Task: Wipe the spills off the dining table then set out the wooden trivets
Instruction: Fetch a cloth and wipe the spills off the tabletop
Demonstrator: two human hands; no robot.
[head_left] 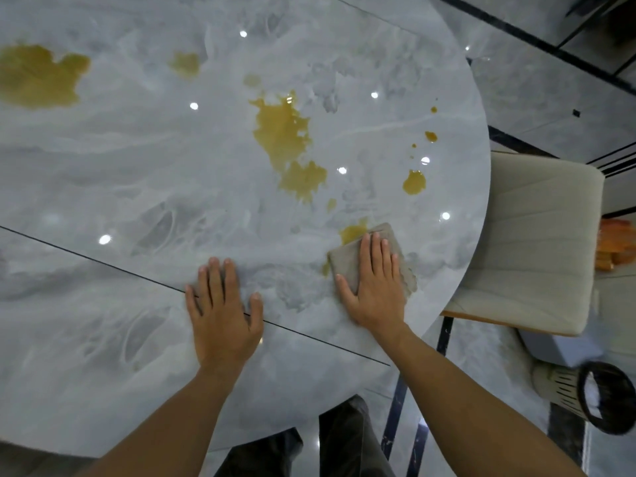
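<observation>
The folded grey-beige cloth (346, 266) lies flat on the glossy grey marble-patterned round table (137, 166), close to its rim. The right hand (375, 287) presses down on the cloth with straight, slightly spread fingers, gripping nothing. A small amber puddle (352, 232) touches the cloth's far edge. Just beyond the cloth spreads a large amber spill (282, 132), and far to the cloth's left lies a broad amber patch (34, 77). Beyond the cloth to its right sit scattered amber drops (414, 182). Left of the cloth, the left hand (223, 311) rests palm-down on bare tabletop, fingers straight, across a thin dark seam (103, 261). Right of the cloth, off the table, stands a cream upholstered chair (530, 242), with a dark-rimmed slatted bin (605, 397) nearer the person
</observation>
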